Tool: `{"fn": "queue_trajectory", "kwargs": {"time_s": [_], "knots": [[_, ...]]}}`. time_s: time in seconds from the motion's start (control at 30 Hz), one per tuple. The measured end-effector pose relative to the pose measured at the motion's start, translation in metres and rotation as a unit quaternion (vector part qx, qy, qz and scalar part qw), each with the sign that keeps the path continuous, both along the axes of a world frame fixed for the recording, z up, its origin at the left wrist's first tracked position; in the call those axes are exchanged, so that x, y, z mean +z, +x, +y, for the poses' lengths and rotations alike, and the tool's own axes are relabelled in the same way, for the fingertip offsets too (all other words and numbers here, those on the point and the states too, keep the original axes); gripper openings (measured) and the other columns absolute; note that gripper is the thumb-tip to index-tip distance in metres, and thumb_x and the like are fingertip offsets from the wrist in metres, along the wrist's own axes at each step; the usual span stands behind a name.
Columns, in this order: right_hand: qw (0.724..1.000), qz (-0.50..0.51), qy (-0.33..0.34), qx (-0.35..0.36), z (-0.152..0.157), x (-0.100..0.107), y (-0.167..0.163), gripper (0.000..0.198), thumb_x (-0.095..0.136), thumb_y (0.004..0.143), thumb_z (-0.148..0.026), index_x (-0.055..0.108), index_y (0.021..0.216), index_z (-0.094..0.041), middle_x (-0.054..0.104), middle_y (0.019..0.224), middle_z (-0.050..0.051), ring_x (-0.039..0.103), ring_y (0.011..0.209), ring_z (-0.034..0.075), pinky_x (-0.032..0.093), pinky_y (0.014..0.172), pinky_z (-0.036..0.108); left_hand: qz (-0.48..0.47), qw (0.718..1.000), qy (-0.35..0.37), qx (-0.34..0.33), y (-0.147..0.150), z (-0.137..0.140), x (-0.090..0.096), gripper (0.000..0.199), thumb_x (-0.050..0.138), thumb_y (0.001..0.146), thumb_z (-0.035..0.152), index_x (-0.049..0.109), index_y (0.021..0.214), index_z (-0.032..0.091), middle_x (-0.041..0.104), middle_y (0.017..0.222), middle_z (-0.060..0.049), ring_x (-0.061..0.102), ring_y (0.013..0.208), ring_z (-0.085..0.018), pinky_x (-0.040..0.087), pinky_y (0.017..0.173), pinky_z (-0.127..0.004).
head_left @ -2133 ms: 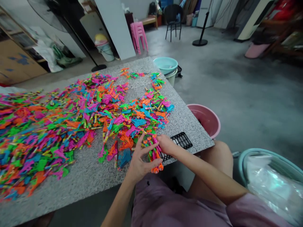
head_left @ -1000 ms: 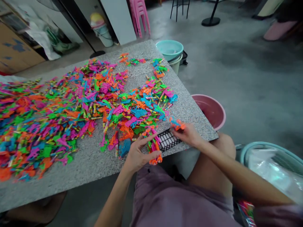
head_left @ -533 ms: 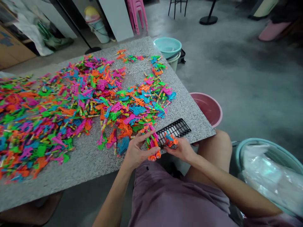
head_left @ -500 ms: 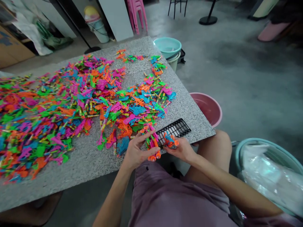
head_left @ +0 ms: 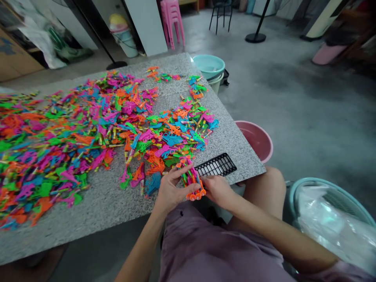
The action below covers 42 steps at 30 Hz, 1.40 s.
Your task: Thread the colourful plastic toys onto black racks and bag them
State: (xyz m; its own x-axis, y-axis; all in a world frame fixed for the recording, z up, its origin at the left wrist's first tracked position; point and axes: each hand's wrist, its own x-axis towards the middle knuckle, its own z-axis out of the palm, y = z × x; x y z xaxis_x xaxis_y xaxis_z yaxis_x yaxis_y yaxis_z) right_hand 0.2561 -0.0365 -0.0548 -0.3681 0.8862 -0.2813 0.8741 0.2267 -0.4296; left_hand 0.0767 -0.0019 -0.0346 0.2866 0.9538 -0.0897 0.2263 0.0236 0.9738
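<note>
My left hand (head_left: 170, 191) is closed round a bundle of small plastic toy dart guns (head_left: 190, 176), pink, green and orange, with orange suction cups at both ends. Against the bundle's right side is my right hand (head_left: 216, 190), its fingers curled at the toy guns there; they hide most of what they grip. Both hands are over the table's near edge, above the lap. Just beyond the right hand lies a black plastic grid tray (head_left: 219, 165). A loose pile of the same toy guns (head_left: 173, 137) spreads on the table beyond the left hand.
A larger heap of colourful toy guns (head_left: 73, 137) covers the left of the speckled stone table (head_left: 117, 207). By its right edge stand a pink tub (head_left: 266, 145) and a light-blue basin (head_left: 210, 64). A teal basket (head_left: 293, 196) with clear plastic bags is at my right.
My right hand has moved left to the bundle, bringing the blue and orange toy gun against it. The left hand keeps its hold. The camera view has shifted slightly.
</note>
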Motion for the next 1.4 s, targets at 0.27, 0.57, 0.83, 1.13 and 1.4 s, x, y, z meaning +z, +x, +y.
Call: {"fn": "queue_trajectory", "kwargs": {"time_s": [0.27,0.57,0.83,1.13,1.4], "knots": [[0.993,0.089,0.021,0.069,0.021,-0.001,0.029,0.024,0.063,0.087,-0.031,0.064,0.109,-0.019,0.07,0.102,0.007,0.066,0.093,0.021,0.046,0.078,0.027,0.026,0.998,0.041,0.033,0.004,-0.002,0.001,0.062,0.09,0.055,0.036,0.073,0.113,0.022,0.071,0.112,-0.008,0.065,0.11,-0.03,0.054,0.095,-0.042],[0.976,0.012,0.173,-0.131,0.129,-0.019,0.035,0.037,0.049,0.085,-0.006,0.057,0.121,-0.014,0.062,0.116,0.014,0.06,0.101,0.023,0.046,0.084,0.03,0.104,0.988,0.11,-0.013,-0.002,-0.003,0.011,0.046,0.083,0.068,0.043,0.073,0.111,0.03,0.05,0.145,-0.009,0.049,0.132,-0.032,0.038,0.111,-0.051],[0.955,-0.043,0.264,-0.126,0.107,-0.038,0.116,0.049,0.042,0.08,0.005,0.06,0.122,-0.014,0.057,0.13,0.014,0.043,0.129,0.029,0.033,0.108,0.046,0.187,0.975,0.084,-0.087,-0.004,-0.001,0.016,0.033,0.066,0.082,0.051,0.076,0.106,0.031,0.072,0.108,-0.009,0.061,0.113,-0.03,0.035,0.11,-0.055],[0.93,-0.014,0.1,-0.354,0.106,-0.033,0.046,0.045,0.054,0.091,-0.034,0.047,0.127,-0.007,0.066,0.099,0.021,0.065,0.092,0.032,0.048,0.078,0.039,0.197,0.975,0.038,-0.098,-0.006,0.002,0.021,0.031,0.072,0.077,0.048,0.078,0.099,0.027,0.077,0.09,-0.004,0.068,0.088,-0.024,0.032,0.111,-0.051],[0.834,0.394,0.02,-0.385,0.07,-0.047,0.079,0.036,0.065,0.078,-0.044,0.057,0.1,-0.016,0.061,0.066,-0.002,0.055,0.05,0.013,0.043,0.049,0.024,0.202,0.965,0.044,-0.162,-0.017,0.009,0.025,0.035,0.071,0.078,0.049,0.077,0.103,0.025,0.075,0.082,-0.003,0.067,0.085,-0.022,0.051,0.091,-0.04]]}}
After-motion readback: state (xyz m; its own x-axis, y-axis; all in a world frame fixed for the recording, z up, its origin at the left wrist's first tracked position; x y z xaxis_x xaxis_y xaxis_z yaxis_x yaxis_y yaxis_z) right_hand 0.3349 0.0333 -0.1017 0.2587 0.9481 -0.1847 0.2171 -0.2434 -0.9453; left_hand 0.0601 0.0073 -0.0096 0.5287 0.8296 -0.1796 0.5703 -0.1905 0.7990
